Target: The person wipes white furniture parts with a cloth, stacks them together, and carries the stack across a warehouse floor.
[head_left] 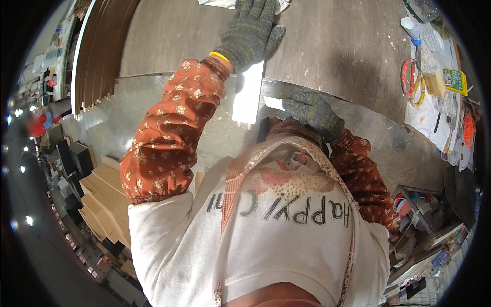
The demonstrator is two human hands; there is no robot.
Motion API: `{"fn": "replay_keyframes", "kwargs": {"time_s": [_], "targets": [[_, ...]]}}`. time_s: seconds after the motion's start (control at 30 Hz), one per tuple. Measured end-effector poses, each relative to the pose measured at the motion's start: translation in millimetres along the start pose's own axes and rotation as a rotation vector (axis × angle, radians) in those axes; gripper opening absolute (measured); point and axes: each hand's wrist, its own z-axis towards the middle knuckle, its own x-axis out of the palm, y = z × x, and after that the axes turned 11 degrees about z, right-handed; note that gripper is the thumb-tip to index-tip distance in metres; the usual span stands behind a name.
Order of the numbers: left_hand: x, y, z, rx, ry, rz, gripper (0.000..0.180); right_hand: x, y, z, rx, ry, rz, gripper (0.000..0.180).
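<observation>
My left hand (pixel 250 33), in a dark grey knitted glove, lies flat with its fingers stretched forward over a narrow glossy white board (pixel 248 94). The board's near end juts past the table edge toward me, with small wooden pegs (pixel 250 126) at its tip. White cloth or paper (pixel 219 2) shows around my left fingertips at the far edge. In front of my apron, my right hand (pixel 314 115), gloved the same way, is closed on a small flat white piece (pixel 274 104). What kind of piece it is, I cannot make out.
Brown wood-look boards cover the worktable (pixel 332 46), and upright brown panels (pixel 99 46) stand at its left. Scissors with red handles (pixel 407 77), a yellow ring (pixel 418 91) and other supplies lie at the right. Cardboard-coloured boxes (pixel 105 197) stand lower left.
</observation>
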Motion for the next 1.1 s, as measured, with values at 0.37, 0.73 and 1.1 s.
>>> {"fn": "replay_keyframes", "kwargs": {"time_s": [0.37, 0.73, 1.1], "targets": [[5.6, -3.0, 3.5, -0.014, 0.02, -0.016, 0.065, 6.8, 54.5, 15.9, 0.364, -0.091, -0.174, 0.032], [6.9, -5.4, 4.4, -0.062, 0.09, -0.023, 0.065, 12.5, 30.5, -4.4, 0.088, -0.009, -0.424, 0.033], [8.3, 3.1, 3.8, -0.07, 0.034, -0.208, 0.061, 21.9, 43.6, -8.2, -0.073, -0.036, -0.79, 0.029]]}}
